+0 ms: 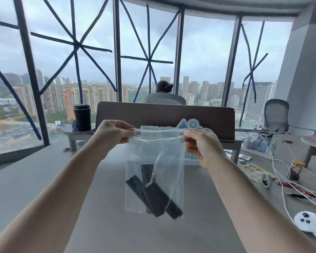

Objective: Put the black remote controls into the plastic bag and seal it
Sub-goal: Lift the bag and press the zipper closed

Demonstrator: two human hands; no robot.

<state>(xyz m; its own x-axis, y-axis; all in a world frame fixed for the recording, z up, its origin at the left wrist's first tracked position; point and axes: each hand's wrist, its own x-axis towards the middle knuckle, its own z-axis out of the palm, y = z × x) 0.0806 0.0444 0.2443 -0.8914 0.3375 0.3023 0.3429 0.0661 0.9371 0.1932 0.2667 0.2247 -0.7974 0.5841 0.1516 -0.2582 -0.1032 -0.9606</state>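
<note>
Black rectangular remote controls [153, 196] already sit inside the clear plastic zip bag [171, 161]; left hand [115, 132] and right hand [199, 145] pinch its top corners, and sealing appears to remain.

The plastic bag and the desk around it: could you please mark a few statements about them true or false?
1. Both hands, the left hand and the right hand, pinch the top corners of the plastic bag. True.
2. The black remote controls lie on the desk beside the bag. False: they sit inside the bag, at its bottom.
3. The bag rests flat on the desk. False: it hangs in the air from the fingers.
4. A black tumbler stands on a raised shelf to the left. True.
5. A white controller lies at the right near white cables. True.
6. The remotes are white. False: they are black.
</note>
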